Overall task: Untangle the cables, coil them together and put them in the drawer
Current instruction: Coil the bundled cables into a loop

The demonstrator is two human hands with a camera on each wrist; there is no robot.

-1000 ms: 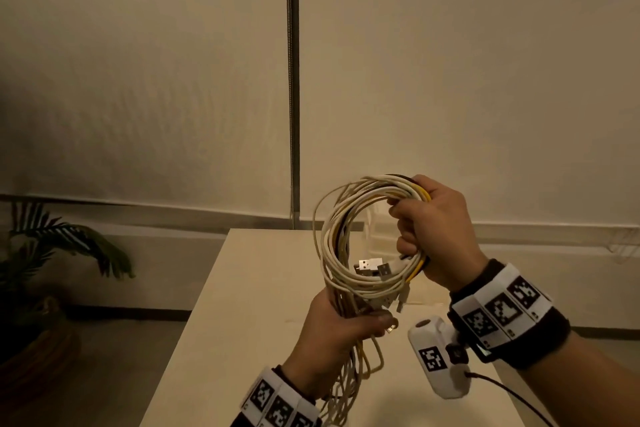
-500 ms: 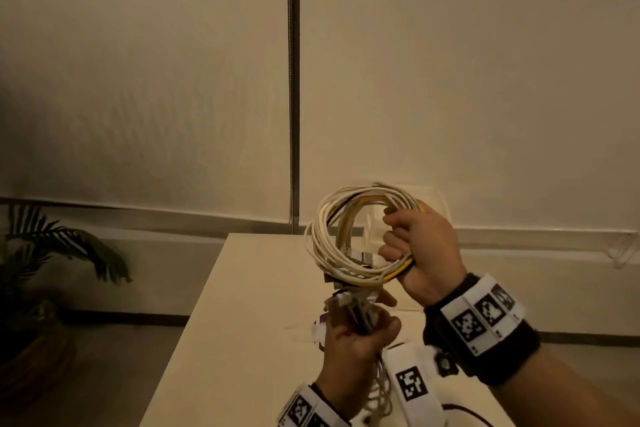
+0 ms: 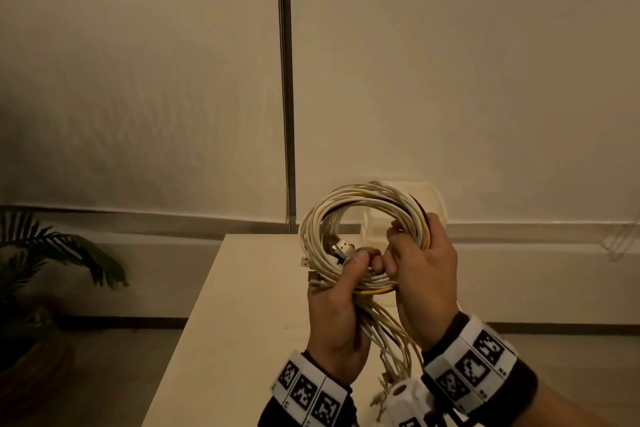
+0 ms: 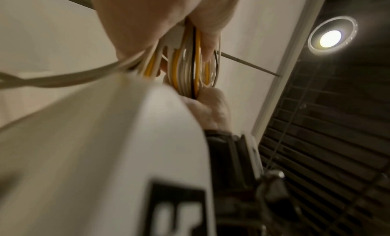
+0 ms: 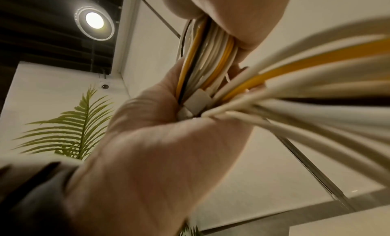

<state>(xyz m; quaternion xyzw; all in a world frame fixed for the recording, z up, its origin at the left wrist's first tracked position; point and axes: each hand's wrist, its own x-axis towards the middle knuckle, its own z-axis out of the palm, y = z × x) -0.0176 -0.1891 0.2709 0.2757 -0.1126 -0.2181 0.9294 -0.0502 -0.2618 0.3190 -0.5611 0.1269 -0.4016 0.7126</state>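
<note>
Above the pale table (image 3: 242,288), the left hand (image 3: 334,319) and right hand (image 3: 424,284) both gripped the coil of white, yellow and black cables (image 3: 346,215), fingers curled round its lower and right arcs, loose ends trailing between the wrists. Only the wrist views showed a round ceiling lamp (image 5: 94,22); the right wrist view alone caught the white plug (image 5: 195,102) against the left palm.
</note>
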